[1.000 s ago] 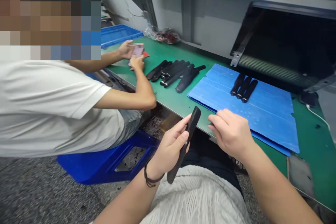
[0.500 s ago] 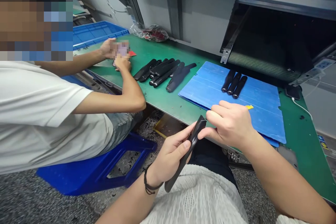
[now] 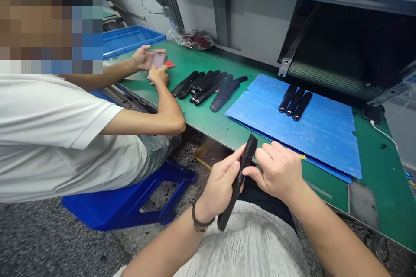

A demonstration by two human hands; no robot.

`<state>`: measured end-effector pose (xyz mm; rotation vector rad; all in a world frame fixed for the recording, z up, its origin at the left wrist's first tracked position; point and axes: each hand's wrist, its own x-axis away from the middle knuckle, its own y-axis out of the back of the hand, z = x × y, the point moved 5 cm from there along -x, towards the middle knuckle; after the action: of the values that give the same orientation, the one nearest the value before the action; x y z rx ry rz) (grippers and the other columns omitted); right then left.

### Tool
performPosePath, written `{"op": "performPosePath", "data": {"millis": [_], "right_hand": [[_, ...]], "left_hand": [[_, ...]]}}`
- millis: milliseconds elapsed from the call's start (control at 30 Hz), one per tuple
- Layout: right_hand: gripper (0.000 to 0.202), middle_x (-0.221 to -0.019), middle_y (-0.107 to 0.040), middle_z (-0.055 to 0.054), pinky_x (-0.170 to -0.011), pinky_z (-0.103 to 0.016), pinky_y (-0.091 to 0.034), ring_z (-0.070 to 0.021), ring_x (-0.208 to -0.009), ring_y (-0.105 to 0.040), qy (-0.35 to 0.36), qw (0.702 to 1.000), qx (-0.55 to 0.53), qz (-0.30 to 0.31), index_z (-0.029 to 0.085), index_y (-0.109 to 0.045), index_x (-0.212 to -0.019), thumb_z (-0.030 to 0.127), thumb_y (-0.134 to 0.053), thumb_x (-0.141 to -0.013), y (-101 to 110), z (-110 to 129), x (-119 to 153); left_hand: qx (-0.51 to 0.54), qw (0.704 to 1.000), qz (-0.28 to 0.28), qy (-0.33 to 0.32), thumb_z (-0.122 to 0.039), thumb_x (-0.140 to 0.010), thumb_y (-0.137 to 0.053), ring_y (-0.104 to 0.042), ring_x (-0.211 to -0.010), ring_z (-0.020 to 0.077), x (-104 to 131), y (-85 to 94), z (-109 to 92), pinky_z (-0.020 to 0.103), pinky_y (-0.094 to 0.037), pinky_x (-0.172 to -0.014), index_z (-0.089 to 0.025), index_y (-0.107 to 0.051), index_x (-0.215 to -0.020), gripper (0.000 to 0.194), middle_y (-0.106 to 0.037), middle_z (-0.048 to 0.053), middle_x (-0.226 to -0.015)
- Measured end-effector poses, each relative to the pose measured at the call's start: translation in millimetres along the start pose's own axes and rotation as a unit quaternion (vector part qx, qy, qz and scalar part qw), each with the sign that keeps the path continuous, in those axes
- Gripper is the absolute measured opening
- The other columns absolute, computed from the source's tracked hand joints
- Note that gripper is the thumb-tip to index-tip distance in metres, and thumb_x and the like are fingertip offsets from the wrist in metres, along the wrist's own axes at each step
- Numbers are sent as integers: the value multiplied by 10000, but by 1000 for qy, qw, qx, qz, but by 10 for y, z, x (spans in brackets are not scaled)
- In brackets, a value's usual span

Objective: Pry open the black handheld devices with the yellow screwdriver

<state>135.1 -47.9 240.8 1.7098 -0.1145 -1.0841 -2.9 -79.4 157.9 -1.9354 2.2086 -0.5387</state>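
Note:
In the head view, my left hand is wrapped round a long, glossy black plastic piece, tilted with its upper end away from me above my lap. My right hand is closed beside the piece's upper part. From that fist sticks the yellow end of a slim knife-like tool; a thin tip shows against the black piece, and the rest is hidden by my fingers. Three similar black pieces lie side by side on the blue plastic sheet. Several more black pieces form a pile on the green table.
On my left a co-worker sits on a blue stool, both hands at a phone-like object. A blue crate stands behind. A dark phone with a white cable is at the right. A grey plate lies at the table edge.
The black piece stands a little steeper in my left hand. My right hand has moved down along it, with the yellow tool end lower. The view has shifted slightly.

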Motion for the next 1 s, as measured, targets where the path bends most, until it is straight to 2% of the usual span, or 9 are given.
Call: {"op": "performPosePath", "data": {"millis": [167,267,400,667,833,1000], "right_hand": [[614,-663,-487,-40,-592,-345,-222,-171,-644,-335,-13,999,-38,22,186,-507,-709,692,-406,-1042,-87,179,63],[603,-671,-496,-37,-592,-344,-215,-171,-643,-337,-14,997,-68,33,187,-526,-737,707,-430,-1027,-126,274,100],[597,-692,-505,-31,-598,-338,-208,-171,-656,-339,-14,994,-89,55,184,-523,-761,711,-429,-1026,-168,349,133],[565,-680,-474,-28,-614,-348,-177,-183,-673,-325,-5,998,-46,38,193,-498,-738,666,-450,-1041,-211,376,194],[564,-668,-463,-28,-620,-344,-182,-186,-677,-315,1,999,-31,21,191,-517,-743,656,-431,-1049,-241,402,221],[568,-654,-455,-23,-629,-343,-200,-186,-680,-321,2,1000,-22,8,191,-497,-718,607,-370,-1084,-251,455,240]], "left_hand": [[-23,997,-59,-43,-530,-988,-630,-492,-597,123,-56,43,-137,223,-422,-531,-169,-647,-1478,608,-597,36,-700],[-2,996,-79,-32,-524,-991,-626,-427,-568,101,-88,67,-175,215,-383,-517,-164,-626,-1498,622,-570,17,-695],[25,996,-81,-31,-524,-999,-609,-350,-540,87,-128,88,-195,213,-331,-501,-142,-577,-1538,662,-489,-21,-629],[33,997,-71,-24,-537,-1005,-601,-326,-570,82,-171,102,-191,212,-298,-509,-157,-567,-1547,663,-446,-24,-666],[69,995,-66,-23,-518,-1005,-611,-334,-557,75,-187,100,-178,203,-300,-502,-141,-540,-1564,678,-403,-36,-656],[72,994,-74,-33,-534,-1022,-584,-382,-546,79,-220,132,-128,209,-323,-506,-173,-540,-1568,656,-433,-32,-639]]}}
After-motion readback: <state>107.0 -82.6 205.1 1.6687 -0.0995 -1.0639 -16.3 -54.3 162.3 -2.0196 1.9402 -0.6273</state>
